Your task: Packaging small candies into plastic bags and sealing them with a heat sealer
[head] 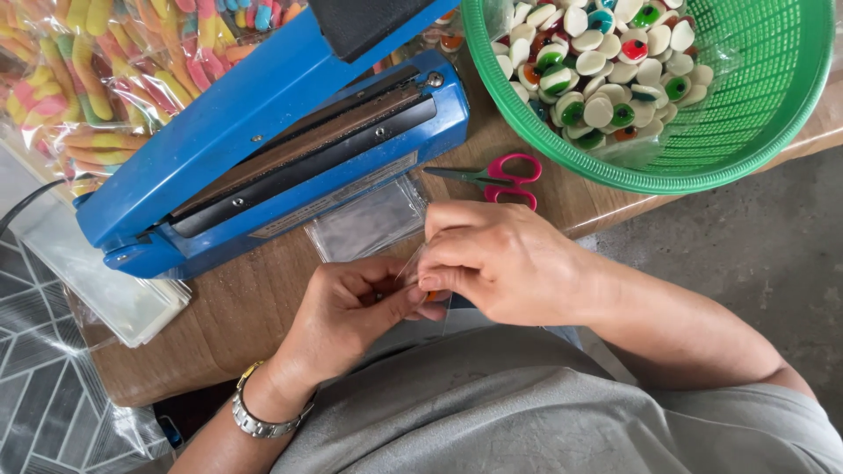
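Clear glossy plastic bag (420,279); blue painted metal sealer (263,149); green plastic mesh basket (755,96); matt wood-grain table (237,307).

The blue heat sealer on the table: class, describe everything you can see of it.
The blue heat sealer is a long metal-looking machine lying aslant on the wooden table. Its hinged upper arm is raised, baring a brownish sealing strip and a dark bar along the base. A black part sits atop the arm. A pale label runs along its front. Clear plastic bags lie against its front edge; neither hand touches it.
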